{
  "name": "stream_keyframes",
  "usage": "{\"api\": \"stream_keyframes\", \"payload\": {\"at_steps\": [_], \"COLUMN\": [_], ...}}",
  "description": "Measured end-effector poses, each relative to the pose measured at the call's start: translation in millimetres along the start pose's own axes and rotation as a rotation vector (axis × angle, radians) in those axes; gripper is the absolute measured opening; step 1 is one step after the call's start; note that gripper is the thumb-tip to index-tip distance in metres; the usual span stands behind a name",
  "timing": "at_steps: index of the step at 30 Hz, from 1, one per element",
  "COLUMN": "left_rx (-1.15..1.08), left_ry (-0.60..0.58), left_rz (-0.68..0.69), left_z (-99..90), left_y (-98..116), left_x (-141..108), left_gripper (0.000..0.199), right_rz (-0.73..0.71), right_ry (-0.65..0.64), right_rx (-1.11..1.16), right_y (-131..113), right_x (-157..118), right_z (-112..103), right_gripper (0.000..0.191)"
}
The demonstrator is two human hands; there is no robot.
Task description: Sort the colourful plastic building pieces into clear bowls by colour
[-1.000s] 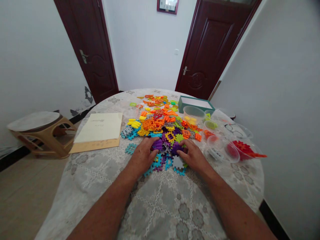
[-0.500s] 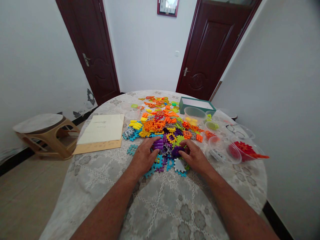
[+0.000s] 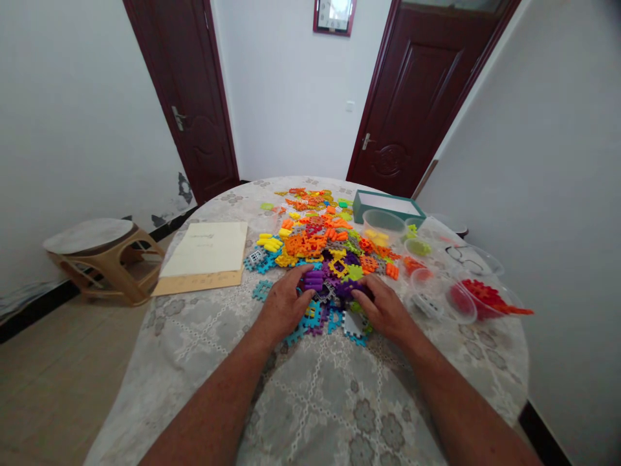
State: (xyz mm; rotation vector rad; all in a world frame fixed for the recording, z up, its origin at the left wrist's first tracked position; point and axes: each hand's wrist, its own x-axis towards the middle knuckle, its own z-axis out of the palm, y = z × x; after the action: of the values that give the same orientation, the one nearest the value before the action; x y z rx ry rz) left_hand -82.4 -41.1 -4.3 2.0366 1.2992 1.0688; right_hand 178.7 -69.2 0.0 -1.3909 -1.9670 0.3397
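My left hand (image 3: 287, 301) is closed on a light-purple ribbed toy piece (image 3: 314, 280), thumb below and fingers above it. Between the thumb and fingers of my right hand (image 3: 383, 303) is a dark-purple building piece (image 3: 347, 288) with a notched edge. Both hands are over the near side of a heap of interlocking plastic pieces (image 3: 305, 244) in orange, yellow, purple, blue and green. Just below the hands lie a blue notched piece (image 3: 313, 314) and a pale grey panel (image 3: 354, 323).
Paper sheets (image 3: 206, 249) lie on the left of the cloth-covered round table (image 3: 310, 401). To the right are a green box (image 3: 388, 206), a clear tub (image 3: 383, 223), a tub with red pieces (image 3: 478, 298) and eyeglasses (image 3: 463, 257). A stool (image 3: 104, 259) stands at left.
The dark-purple piece has turned in my right hand and now shows more of its notched outline. My left hand keeps its hold. The whole view has shifted slightly.
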Motion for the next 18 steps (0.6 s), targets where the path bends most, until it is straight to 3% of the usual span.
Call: {"api": "stream_keyframes", "payload": {"at_steps": [6, 13, 18], "left_rx": [0.046, 0.086, 0.066], "left_ry": [-0.005, -0.026, -0.060], "left_rz": [0.083, 0.314, 0.355], "left_z": [-1.7, 0.2, -2.7], "left_y": [4.6, 4.4, 10.1], "left_x": [-0.2, -2.9, -5.4], "left_gripper": [0.047, 0.046, 0.045], "right_rz": [0.118, 0.140, 0.163], "right_ry": [0.046, 0.023, -0.023], "right_rx": [0.121, 0.414, 0.600], "right_y": [-5.7, -20.5, -28.6], "right_x": [-4.9, -11.7, -12.0], "right_z": [1.7, 15.4, 22.0], "right_gripper": [0.020, 0.018, 0.022]}}
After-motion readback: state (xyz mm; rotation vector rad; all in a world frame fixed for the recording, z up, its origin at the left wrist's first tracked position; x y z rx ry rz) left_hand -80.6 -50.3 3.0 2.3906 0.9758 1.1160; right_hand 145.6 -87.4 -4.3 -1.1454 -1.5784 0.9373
